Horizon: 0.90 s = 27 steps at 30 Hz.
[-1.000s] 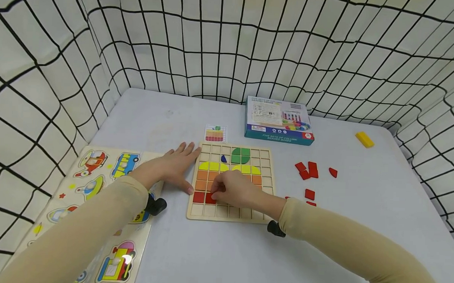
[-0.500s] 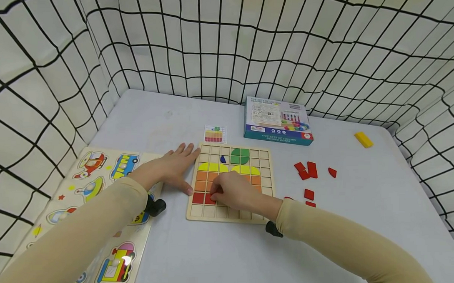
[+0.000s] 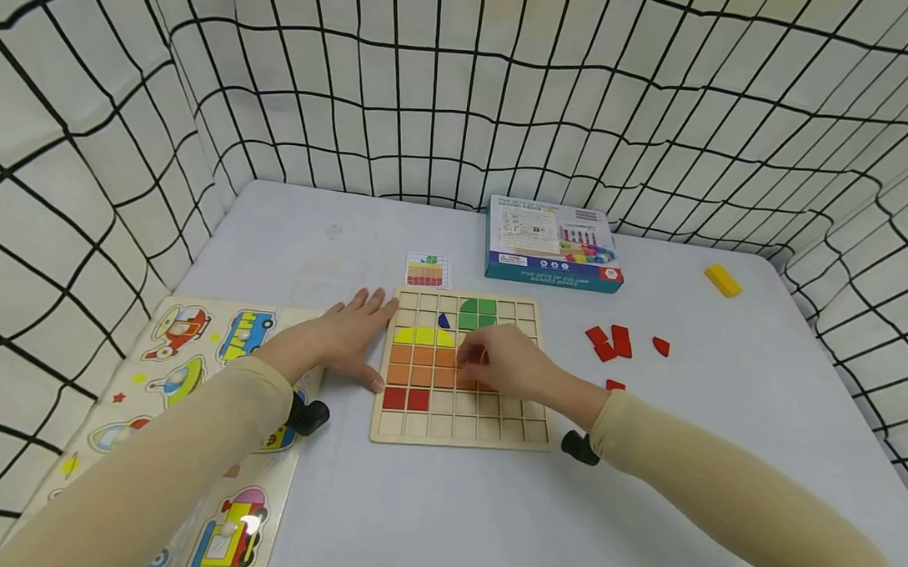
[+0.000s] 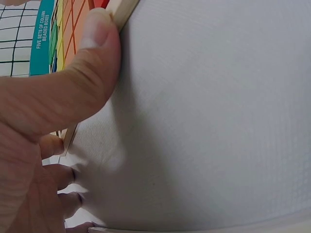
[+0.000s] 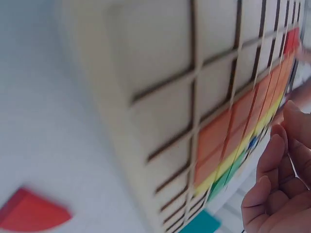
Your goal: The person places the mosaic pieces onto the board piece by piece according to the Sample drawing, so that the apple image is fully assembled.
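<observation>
A square wooden grid board (image 3: pixel 456 442) lies on the table with coloured tiles in its cells. Two red square tiles (image 3: pixel 406 399) sit at the left of one row, below rows of orange tiles (image 3: pixel 421 364). My left hand (image 3: pixel 347 336) is spread at the board's left edge; its thumb touches that edge in the left wrist view. My right hand (image 3: pixel 507 362) hovers over the board's middle, fingers loosely bent. Nothing shows between its thumb and fingertips in the right wrist view (image 5: pixel 282 179). The hand hides several tiles behind it.
Several loose red tiles (image 3: pixel 621 341) lie right of the board. A yellow block (image 3: pixel 723 280) is farther right. Behind the board are a small pattern card (image 3: pixel 428 271) and a box (image 3: pixel 553 244). A vehicle puzzle board (image 3: pixel 180 391) lies left, under the left arm. Black netting surrounds the table.
My right hand has left the second red square and moved right and slightly up over the board. Both red squares are now uncovered. The left hand stays at the board's edge.
</observation>
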### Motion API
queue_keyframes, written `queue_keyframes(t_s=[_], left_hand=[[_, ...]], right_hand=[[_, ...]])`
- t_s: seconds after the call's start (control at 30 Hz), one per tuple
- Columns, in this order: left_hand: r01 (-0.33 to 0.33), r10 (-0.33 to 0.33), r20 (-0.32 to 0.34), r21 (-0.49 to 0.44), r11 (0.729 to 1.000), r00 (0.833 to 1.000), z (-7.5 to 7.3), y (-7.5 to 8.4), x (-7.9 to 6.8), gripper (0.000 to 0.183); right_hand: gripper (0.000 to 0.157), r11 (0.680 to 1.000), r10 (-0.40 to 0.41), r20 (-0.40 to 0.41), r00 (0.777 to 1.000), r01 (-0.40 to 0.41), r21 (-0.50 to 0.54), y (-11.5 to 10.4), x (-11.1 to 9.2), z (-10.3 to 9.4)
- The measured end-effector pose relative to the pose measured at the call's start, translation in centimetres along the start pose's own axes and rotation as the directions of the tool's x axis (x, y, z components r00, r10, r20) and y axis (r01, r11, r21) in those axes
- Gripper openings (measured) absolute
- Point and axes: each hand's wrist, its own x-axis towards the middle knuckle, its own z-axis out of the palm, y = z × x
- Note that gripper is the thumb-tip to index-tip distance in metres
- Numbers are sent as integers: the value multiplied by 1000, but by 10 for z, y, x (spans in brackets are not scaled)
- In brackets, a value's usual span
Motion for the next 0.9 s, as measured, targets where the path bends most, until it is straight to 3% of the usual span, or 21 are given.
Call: queue_keyframes(t_s=[0.17, 0.43, 0.67, 0.9], left_hand=[[10, -10, 8, -1, 1000, 1000, 0, 0, 0, 129], [-7, 7, -6, -1, 1000, 1000, 1, 0, 0, 130], [-3, 3, -1, 5, 1000, 1000, 1, -1, 1, 129], [-6, 6, 0, -6, 1000, 1000, -1, 3, -1, 129]], right_hand=[[18, 995, 96, -62, 993, -96, 12, 40, -8, -32], [25, 971, 235, -156, 959, -239, -7, 115, -26, -75], [31, 957, 288, -92, 953, -291, -20, 153, -36, -85], [31, 954, 296, -57, 954, -298, -25, 167, -36, -81]])
